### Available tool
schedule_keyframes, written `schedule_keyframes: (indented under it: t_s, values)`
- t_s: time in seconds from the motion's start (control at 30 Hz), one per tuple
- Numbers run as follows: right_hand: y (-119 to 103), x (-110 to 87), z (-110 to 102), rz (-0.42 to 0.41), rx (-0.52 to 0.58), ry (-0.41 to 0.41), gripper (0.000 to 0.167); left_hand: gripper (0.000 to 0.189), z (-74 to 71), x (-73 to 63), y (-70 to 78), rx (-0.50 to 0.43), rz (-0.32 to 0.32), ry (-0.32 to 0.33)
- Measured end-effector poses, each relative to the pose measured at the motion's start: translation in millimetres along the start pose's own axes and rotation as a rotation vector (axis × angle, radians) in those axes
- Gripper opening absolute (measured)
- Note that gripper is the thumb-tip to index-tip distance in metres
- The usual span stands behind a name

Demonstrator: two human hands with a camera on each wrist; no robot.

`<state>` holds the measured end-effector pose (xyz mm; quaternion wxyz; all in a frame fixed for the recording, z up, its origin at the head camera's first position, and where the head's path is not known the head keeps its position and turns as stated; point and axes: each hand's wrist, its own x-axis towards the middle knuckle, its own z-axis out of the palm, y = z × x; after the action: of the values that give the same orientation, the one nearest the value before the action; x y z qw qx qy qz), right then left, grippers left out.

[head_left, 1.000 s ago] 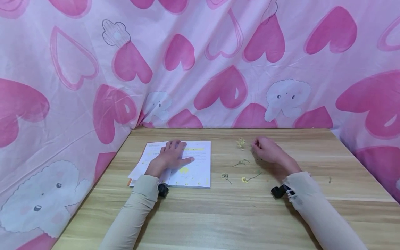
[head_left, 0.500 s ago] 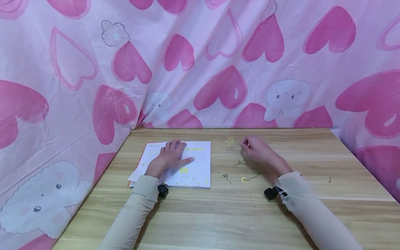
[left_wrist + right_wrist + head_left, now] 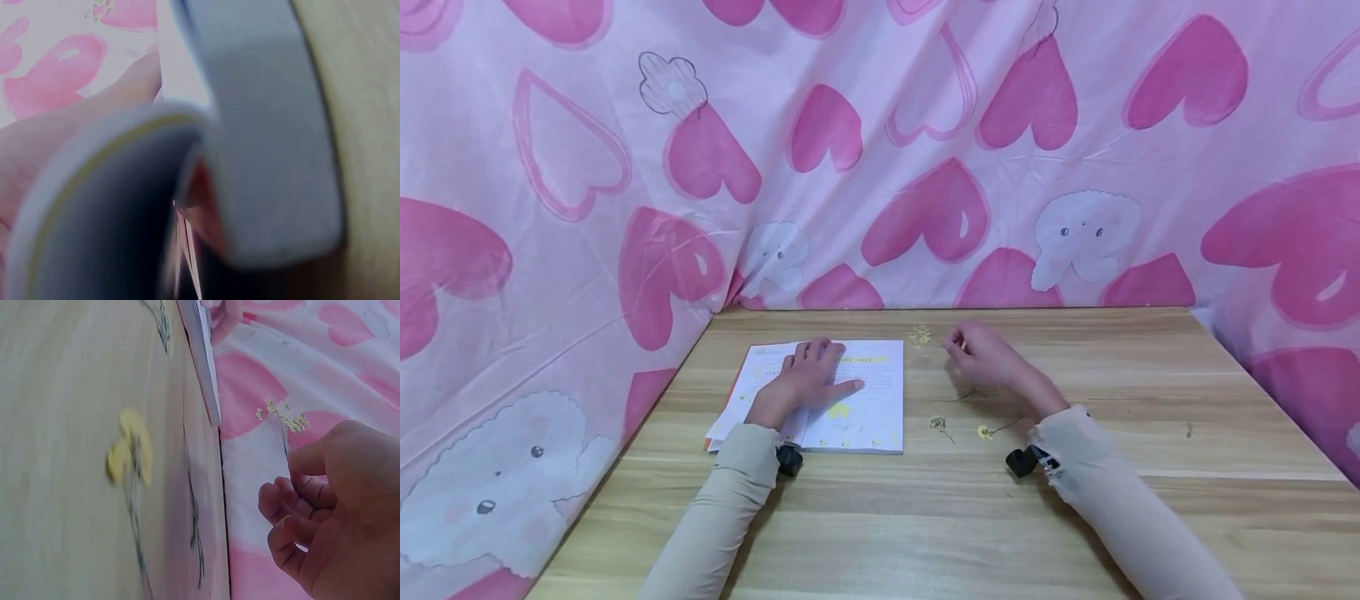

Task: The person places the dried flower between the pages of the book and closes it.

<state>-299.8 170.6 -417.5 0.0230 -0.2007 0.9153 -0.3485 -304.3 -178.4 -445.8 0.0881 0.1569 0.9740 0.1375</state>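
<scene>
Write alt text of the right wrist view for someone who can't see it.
A right hand pinches a pale flower sprig in front of a pink heart-patterned cloth. On the wooden table lie a blurred yellow flower, thin dark stems and a book.

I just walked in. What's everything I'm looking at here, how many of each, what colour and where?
Book: one, white pages with yellow print, open at the table's left.
Sprig: one, pale yellow, pinched in the right hand.
Yellow flower: one, dark stem, on the table, right of the book.
Other stems: two, dull green, near the yellow flower, one partly hidden.
Scrap: one, dark, table's right; too small to identify.
Table: one, light brown, underneath.
Cloth: pink with hearts, behind and beside the table; pieces uncountable.
Wrist cameras: two, black, one per wrist.
Sleeves: two, beige, on the forearms.
Hands: two, bare; left hand on the book, right holding the sprig.
</scene>
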Motion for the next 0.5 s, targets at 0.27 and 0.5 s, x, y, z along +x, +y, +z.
schedule_keyframes:
  t_s: [0.27,0.5]
  values:
    - [-17,8.5,17,-0.022,-0.050,-0.008,0.022,0.092,-2.5,-4.5,1.4,0.011,0.008,0.001]
    - [-27,15.7,30,-0.067,-0.063,-0.017,0.019,0.092,-4.0,-6.0,2.6,0.006,0.025,0.012]
